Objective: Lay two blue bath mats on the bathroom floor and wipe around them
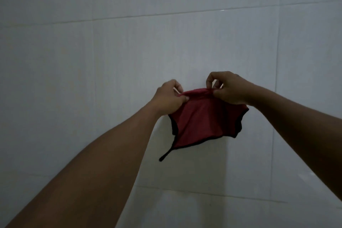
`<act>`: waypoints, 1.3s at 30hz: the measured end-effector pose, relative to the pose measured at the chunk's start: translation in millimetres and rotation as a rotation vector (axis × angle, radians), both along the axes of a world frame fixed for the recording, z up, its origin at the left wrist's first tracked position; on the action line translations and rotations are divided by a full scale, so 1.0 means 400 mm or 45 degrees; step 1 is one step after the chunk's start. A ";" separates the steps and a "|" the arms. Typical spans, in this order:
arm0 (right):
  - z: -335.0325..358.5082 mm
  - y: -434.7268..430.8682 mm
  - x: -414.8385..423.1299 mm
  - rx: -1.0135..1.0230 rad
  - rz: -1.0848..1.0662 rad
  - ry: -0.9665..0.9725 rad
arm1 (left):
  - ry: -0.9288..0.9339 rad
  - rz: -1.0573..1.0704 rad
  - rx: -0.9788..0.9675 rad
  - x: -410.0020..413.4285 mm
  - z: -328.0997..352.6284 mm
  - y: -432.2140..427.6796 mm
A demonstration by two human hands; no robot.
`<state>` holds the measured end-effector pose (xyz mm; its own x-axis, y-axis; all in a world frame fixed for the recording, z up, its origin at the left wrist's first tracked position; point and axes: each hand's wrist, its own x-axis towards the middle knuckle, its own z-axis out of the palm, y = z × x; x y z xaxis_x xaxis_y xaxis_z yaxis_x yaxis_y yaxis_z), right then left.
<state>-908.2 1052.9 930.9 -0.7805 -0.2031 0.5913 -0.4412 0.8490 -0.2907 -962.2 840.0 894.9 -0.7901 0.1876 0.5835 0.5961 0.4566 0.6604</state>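
A red cloth [201,122] with a black edge and a short black loop hangs in front of a white tiled wall. My left hand [169,96] pinches its upper left edge. My right hand [228,89] pinches the upper right edge, close against the wall. Between the two hands the top hem is bunched. Something small and pale shows behind my right fingers, too hidden to identify. No blue bath mats are in view.
White glossy wall tiles [92,61] with thin grout lines fill the whole view. Both of my bare forearms reach up from the bottom corners.
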 end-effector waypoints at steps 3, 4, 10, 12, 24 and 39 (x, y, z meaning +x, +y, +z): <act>-0.040 0.024 -0.057 0.118 -0.074 0.290 | 0.277 0.159 -0.184 -0.011 -0.001 0.038; -0.055 0.030 -0.073 0.138 -0.101 0.334 | 0.382 0.241 -0.272 -0.017 -0.006 0.050; -0.122 0.039 -0.121 0.027 -0.078 0.613 | 0.698 0.538 -0.525 -0.048 -0.066 0.098; -0.110 0.048 -0.128 -0.081 -0.037 0.709 | 0.820 0.551 -0.426 -0.058 -0.067 0.102; -0.233 0.081 -0.177 0.012 -0.217 0.861 | 0.971 0.493 -0.337 -0.109 -0.159 0.162; -0.208 0.043 -0.070 0.196 -0.350 0.631 | 1.008 0.597 -0.766 -0.024 -0.232 0.097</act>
<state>-936.1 1070.0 847.9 -0.4544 -0.1451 0.8789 -0.2509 0.9675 0.0300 -972.0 879.0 802.1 -0.2996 0.3902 0.8706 0.4362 0.8676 -0.2388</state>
